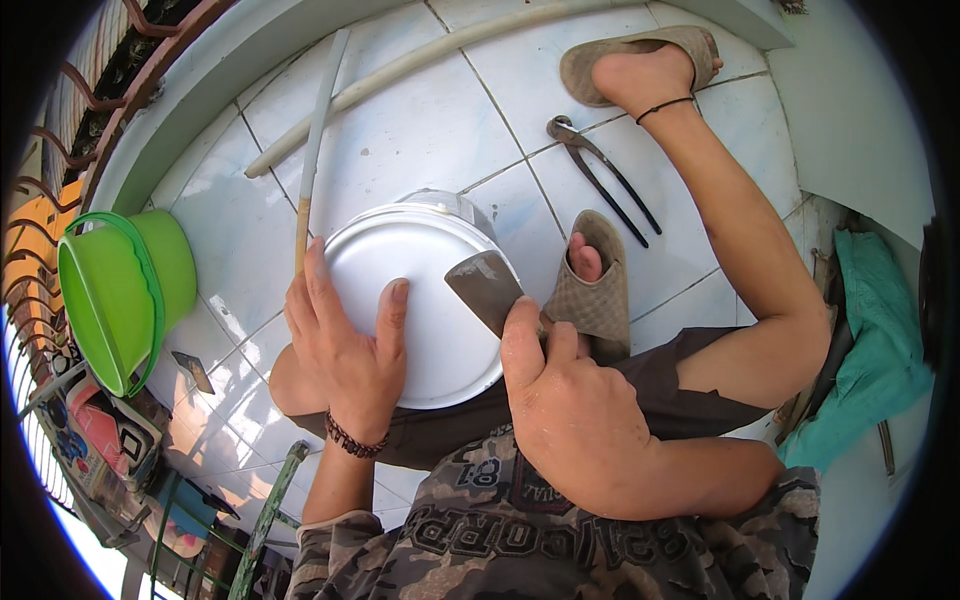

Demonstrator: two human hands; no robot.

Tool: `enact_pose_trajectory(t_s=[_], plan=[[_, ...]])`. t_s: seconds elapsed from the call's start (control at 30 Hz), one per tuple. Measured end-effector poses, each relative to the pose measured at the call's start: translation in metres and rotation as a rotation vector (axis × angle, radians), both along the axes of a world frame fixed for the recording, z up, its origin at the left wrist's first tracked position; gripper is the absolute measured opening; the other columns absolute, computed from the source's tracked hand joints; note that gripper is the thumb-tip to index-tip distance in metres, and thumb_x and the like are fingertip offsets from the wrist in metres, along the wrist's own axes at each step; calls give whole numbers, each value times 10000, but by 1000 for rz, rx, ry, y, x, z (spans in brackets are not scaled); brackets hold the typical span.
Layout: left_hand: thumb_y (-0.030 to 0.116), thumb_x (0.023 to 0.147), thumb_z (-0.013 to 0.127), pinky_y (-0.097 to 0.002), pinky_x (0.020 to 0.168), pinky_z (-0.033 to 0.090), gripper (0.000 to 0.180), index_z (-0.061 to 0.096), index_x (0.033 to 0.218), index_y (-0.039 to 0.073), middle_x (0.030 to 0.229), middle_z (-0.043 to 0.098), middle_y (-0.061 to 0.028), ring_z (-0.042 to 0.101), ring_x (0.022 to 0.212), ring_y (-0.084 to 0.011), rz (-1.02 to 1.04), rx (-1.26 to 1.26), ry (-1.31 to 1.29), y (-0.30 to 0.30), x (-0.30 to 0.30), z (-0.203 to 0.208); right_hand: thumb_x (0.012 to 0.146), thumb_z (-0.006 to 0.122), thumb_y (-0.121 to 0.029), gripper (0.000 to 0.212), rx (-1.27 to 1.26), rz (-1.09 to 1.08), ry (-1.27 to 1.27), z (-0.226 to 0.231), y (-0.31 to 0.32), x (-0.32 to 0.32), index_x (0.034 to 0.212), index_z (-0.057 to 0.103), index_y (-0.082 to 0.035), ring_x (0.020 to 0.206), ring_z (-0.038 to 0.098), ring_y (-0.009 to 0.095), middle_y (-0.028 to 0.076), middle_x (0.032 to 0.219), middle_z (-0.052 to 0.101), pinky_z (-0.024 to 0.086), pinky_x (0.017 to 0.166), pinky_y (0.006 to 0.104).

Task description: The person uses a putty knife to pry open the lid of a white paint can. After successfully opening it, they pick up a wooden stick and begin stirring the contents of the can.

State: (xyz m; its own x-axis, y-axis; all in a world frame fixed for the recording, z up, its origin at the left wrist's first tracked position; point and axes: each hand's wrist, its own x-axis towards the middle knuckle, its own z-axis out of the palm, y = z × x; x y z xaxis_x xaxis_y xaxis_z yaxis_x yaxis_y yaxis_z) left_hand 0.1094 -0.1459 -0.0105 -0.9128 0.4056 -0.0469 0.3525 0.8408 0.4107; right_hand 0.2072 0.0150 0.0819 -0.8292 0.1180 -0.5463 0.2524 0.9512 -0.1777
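A white round bucket with its lid (440, 330) on top sits tilted between my legs. My left hand (345, 340) lies on the left part of the lid, fingers stretched toward the rim and thumb apart. In my right hand (575, 410) is a scraper (487, 290), gripped by its handle, which my fingers mostly hide. Its broad metal blade reaches over the right edge of the lid; whether it touches the rim I cannot tell.
Black-handled pincers (600, 175) lie on the tiles ahead. A green bucket (130, 300) rests at the left, near a small flat blade (192, 372). Long pale pipes (400, 75) cross the far floor. Teal cloth (860, 340) hangs at the right.
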Motion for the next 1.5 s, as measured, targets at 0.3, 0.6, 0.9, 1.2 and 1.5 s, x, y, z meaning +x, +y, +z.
enact_pose_trajectory(t_s=[0.3,0.6,0.9,1.2,1.5], plan=[[401,906,711,-480,917,447,737,445,1431,-43,1182,553,-246,548,1075,-412,-15,43,49,0,0,0,836,623,-37,339,13,-14,-16,4,-5,-16,1115,466,75,584,696,309,193,679,598,557,469,376],[376,908,712,-471,875,473,698,464,1420,-28,1155,556,-247,568,1045,-404,-29,41,113,-2,1,-1,1014,516,-146,316,-550,-104,-132,-9,99,-32,1209,413,81,604,593,468,283,841,615,482,524,475],[358,925,686,-472,865,475,668,458,1414,-36,1159,552,-257,568,1023,-410,-16,-19,127,5,2,2,1046,487,-211,349,-937,-338,-599,-21,148,-69,1321,421,-6,515,473,122,27,751,512,410,436,273],[376,949,644,-465,856,469,651,454,1418,-35,1122,562,-248,566,999,-396,-39,-46,162,10,0,0,1027,552,-221,438,-1291,-415,-646,-74,176,-61,1389,414,-17,557,603,148,35,763,549,409,410,264],[364,961,632,-459,865,461,636,450,1415,-43,1110,562,-241,559,991,-388,-42,-30,138,10,-1,4,891,558,-26,207,-448,-35,51,-12,90,-30,1022,517,130,827,722,415,304,845,685,591,722,448]])
